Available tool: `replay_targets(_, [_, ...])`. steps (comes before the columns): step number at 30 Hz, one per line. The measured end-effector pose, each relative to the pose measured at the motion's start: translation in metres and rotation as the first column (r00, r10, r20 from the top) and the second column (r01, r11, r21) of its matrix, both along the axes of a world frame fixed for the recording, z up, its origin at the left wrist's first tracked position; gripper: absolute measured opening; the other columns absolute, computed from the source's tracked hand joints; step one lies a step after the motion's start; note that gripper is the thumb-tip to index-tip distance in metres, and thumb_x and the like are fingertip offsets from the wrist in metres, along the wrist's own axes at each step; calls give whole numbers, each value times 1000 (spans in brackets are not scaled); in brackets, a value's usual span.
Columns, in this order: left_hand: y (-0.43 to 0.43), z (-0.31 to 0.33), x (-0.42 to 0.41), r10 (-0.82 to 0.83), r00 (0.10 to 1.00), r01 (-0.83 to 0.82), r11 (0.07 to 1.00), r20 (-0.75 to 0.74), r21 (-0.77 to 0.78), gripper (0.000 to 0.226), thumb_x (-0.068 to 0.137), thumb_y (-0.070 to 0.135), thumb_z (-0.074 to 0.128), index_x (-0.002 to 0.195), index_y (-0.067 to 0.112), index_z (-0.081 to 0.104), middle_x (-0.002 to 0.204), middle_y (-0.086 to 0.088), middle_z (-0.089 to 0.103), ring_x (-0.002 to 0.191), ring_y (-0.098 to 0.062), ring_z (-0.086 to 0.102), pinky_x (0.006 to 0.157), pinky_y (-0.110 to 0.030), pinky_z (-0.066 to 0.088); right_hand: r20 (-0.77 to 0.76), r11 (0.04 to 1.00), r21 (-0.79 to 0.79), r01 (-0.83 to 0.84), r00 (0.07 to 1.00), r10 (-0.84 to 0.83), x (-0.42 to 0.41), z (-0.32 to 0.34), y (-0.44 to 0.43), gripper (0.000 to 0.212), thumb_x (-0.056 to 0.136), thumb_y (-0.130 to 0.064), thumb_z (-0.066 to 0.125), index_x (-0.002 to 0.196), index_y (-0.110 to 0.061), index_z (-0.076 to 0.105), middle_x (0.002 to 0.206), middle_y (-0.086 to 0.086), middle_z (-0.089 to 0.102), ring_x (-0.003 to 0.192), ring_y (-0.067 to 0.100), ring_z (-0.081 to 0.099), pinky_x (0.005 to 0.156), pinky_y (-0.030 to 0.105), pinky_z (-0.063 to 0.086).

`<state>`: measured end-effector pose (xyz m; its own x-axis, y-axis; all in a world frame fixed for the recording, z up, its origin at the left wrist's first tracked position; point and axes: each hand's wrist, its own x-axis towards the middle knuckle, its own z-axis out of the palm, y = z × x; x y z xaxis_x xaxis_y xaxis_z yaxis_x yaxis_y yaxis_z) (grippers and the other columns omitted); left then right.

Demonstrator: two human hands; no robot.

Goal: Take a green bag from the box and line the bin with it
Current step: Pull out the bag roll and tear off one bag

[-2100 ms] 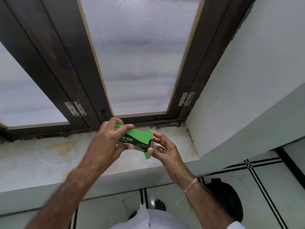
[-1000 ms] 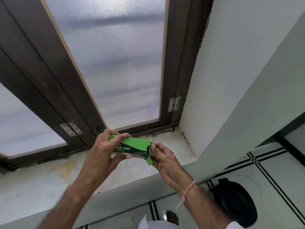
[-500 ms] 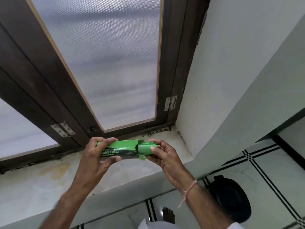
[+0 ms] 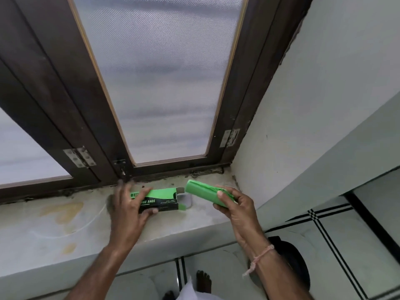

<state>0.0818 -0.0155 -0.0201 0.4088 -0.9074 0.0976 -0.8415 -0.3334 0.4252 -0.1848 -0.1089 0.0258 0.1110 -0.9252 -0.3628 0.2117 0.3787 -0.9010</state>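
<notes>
— Two hands are at work over the window sill (image 4: 65, 230), each with its own load. What does the left hand (image 4: 127, 210) have?

— Its thumb and fingers are wrapped round the green and black garbage bag box (image 4: 159, 200), which lies flat on the sill with white lettering facing up. The box's right end is open, its small green flaps (image 4: 183, 207) turned outward.

— And the right hand (image 4: 234, 204)?

— It is closed round a green roll of bags (image 4: 204, 192), thumb on top and fingers underneath. The roll is fully clear of the box, tilted, with its free end pointing up and left toward the open mouth, just beside it but not touching.

— Anything on that arm?

— A pale thread bracelet (image 4: 258, 259) hangs loose at the wrist.

— What lies around the hands?

— The sill is pale stone with yellowish stains (image 4: 62, 212) on its left part. Behind it stands a dark wooden window frame (image 4: 71, 118) with frosted glass panes (image 4: 164, 79), metal hinges (image 4: 79, 157) and a small latch (image 4: 206, 171) at the bottom edge. A white wall (image 4: 324, 105) closes off the right side.

— Where is the bin?

— Down on the floor at lower right, a black bin (image 4: 300, 263), partly hidden by the right forearm. Whether it holds anything I cannot tell. The floor tiles (image 4: 350, 245) are light with black stripes, and a bare foot (image 4: 203, 283) shows near the bottom edge beside some white cloth (image 4: 190, 292).
</notes>
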Motion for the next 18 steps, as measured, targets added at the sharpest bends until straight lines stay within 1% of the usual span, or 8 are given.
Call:
replay_targets(2, [-3,18,-27,65,998,-63,993,18,-100,66,78,52,77,136,25,63,136,-9,55,128,-33,49,99,-49,40,91,999,44,10,996,-14,5,2,5,13,88,-5,74,97,-11,82,110,10,76,94,18,76,77,33,64])
replay_targets(3, [-6,33,-46,81,980,-107,985,-181,-136,66,81,53,73,137,21,61,129,-5,59,120,-27,55,92,-41,43,148,997,71,6,989,-16,9,3,8,14,89,-5,74,101,-8,80,109,10,77,94,18,76,78,32,64])
replay_targets(4, [-12,47,-67,75,849,-162,979,-523,-122,66,84,55,68,138,18,58,123,-2,64,114,-23,61,88,-34,47,200,996,94,-6,980,-13,15,4,12,17,89,-5,73,105,-5,77,108,11,77,94,19,76,78,31,64])
replay_targets(6, [-22,62,-98,82,344,-232,973,-936,0,63,86,54,62,134,13,59,115,-5,73,106,-20,73,81,-29,57,244,991,112,-68,969,39,24,7,19,23,89,-7,72,111,-1,73,106,13,76,96,21,75,80,31,63])
replay_targets(8, [-29,69,-108,49,128,-276,961,-991,12,48,85,43,67,121,11,65,108,-10,77,100,-19,76,79,-30,62,125,986,58,-154,981,146,30,11,24,25,88,-15,77,111,-6,74,107,11,76,98,20,74,83,32,61])
replay_targets(11, [-31,72,-107,32,65,-260,966,-997,14,42,84,32,73,117,7,70,113,-17,77,107,-30,74,86,-38,62,-65,968,-52,-245,968,242,33,20,20,26,84,-25,81,106,-14,76,104,7,77,90,9,70,77,24,57])
replay_targets(15, [-29,73,-109,54,-127,-230,970,-990,83,44,92,31,65,123,1,69,122,-27,72,102,-30,74,85,-42,62,-81,961,-82,-262,963,256,31,25,7,10,86,-19,80,85,-11,75,77,2,72,73,9,63,67,22,54])
replay_targets(18, [-28,75,-118,45,-245,-267,957,-968,112,47,99,38,55,127,2,69,124,-24,73,106,-27,74,88,-43,62,-51,962,1,-275,960,274,27,20,-2,15,91,-22,75,86,-8,73,82,10,73,77,18,63,74,33,54])
